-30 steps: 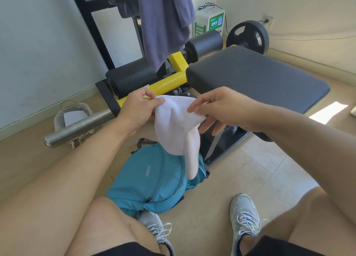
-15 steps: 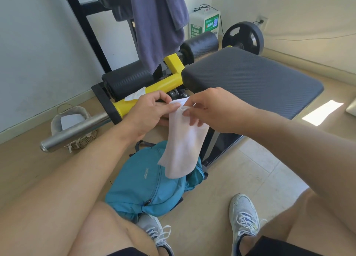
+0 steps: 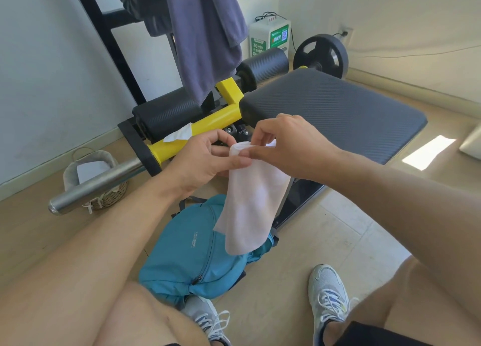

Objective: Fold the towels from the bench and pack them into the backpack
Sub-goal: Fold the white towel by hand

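- Since a second back: white towel (image 3: 250, 202) folded narrower, hands closed in together at its top edge.
- Left hand (image 3: 205, 161) pinching towel top fold, thumb over the front.
- Right hand (image 3: 283, 145) pinching same top edge from the other side, fingertips nearly touching left thumb.
- Towel hanging down in mid-air as a long narrow strip, lower end over the teal backpack (image 3: 192, 254).
- Backpack lying on the floor between the shoes and the bench base, front zip partly visible; main opening not discernible.
- Bench (image 3: 338, 111) pad behind the hands, bare dark surface.
- Second small white cloth (image 3: 179, 135) draped on the yellow frame bar (image 3: 208, 122), left of the hands.
- Grey towel (image 3: 205, 41) hanging from the black rack above.
- Wicker basket (image 3: 91, 179) on the floor at left, behind the steel bar (image 3: 93, 187).
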The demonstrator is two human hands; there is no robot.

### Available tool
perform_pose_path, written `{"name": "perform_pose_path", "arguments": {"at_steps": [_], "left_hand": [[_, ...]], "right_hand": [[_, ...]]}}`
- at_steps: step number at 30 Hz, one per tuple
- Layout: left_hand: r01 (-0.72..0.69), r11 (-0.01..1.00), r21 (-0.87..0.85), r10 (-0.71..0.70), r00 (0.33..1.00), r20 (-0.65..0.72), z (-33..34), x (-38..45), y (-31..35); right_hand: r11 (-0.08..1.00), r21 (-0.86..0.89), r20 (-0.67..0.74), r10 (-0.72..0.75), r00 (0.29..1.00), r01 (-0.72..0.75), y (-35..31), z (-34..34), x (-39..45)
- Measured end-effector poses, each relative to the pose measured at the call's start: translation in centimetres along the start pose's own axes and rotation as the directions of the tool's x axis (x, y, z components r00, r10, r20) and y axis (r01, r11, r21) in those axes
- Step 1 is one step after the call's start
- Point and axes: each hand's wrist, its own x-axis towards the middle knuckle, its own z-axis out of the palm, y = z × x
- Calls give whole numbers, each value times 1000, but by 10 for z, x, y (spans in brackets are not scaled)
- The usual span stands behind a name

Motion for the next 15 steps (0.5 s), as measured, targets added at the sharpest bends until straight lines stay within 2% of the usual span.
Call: {"name": "perform_pose_path", "arguments": {"at_steps": [3,6,8,12,15], "left_hand": [[21,1000,-2,-21,1000,-4,-4,2,-4],[29,1000,-6,-29,999,-26,-11,2,-6],[41,999,13,-40,998,-38,-17,2,-10],[34,994,107,-30,999,-37,-22,3,-14],[26,986,162,-16,998,-64,-22,6,-14]], "right_hand": [[1000,29,104,-1,995,-2,2,-8,1],[995,-102,271,31,962,-4,10,-16,-2],[991,-134,319,53,946,-10,17,-15,-5],[990,-144,252,45,967,-8,19,-13,-3],[974,-215,227,-24,973,75,15,-19,-1]]}}
